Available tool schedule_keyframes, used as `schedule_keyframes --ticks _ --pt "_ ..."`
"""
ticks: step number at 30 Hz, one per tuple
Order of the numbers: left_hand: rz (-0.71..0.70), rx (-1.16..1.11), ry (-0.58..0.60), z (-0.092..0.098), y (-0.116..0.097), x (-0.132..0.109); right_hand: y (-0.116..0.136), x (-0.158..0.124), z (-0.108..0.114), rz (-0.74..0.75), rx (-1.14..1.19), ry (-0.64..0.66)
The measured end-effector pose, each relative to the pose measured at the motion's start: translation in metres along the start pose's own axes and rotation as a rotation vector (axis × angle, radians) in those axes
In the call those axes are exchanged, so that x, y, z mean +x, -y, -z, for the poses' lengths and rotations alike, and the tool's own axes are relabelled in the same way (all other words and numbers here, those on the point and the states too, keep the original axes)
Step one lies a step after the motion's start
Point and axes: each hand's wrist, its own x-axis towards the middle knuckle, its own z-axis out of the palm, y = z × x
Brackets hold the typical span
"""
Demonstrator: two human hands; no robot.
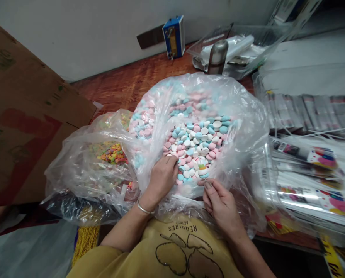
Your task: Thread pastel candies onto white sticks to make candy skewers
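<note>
A big clear plastic bag [242, 116] lies open on the wooden table, full of pink, blue and white round candies [198, 135]. My left hand [162, 175] reaches into the bag's mouth, fingers curled down among the candies at the near edge. My right hand [220, 202] is closed in a pinch on the bag's near rim. A silver bangle [143, 209] sits on my left wrist.
A second clear bag [82, 162] with small multicoloured candies [112, 152] lies to the left. A cardboard box [24, 116] stands at far left. Stacks of printed clear packets [311, 173] fill the right. A metal flask [218, 56], a plastic tray and a blue device [174, 36] stand at the back.
</note>
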Motion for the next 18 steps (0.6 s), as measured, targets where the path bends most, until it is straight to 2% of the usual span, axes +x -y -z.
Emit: schedule_keyframes --ticks 4,8,10,13,16,18 --pt "-0.001 0.051 0.036 -0.003 -0.002 0.000 -0.002 -0.001 0.000 0.008 -0.043 0.012" --pt "0.030 -0.014 -0.007 -0.011 -0.002 0.003 0.001 -0.003 0.000 0.080 -0.228 0.022" --pt "0.089 -0.161 -0.045 -0.011 -0.001 0.005 0.005 -0.005 -0.001 0.149 -0.345 0.020" --pt "0.269 -0.525 -0.072 -0.007 0.001 0.007 0.010 -0.008 -0.002 0.233 -0.466 0.033" --pt "0.428 -0.881 -0.039 -0.003 0.002 0.008 0.012 -0.011 -0.003 0.223 -0.467 0.108" --pt "0.472 -1.010 -0.034 -0.002 0.002 0.008 0.012 -0.013 -0.003 0.187 -0.434 0.137"
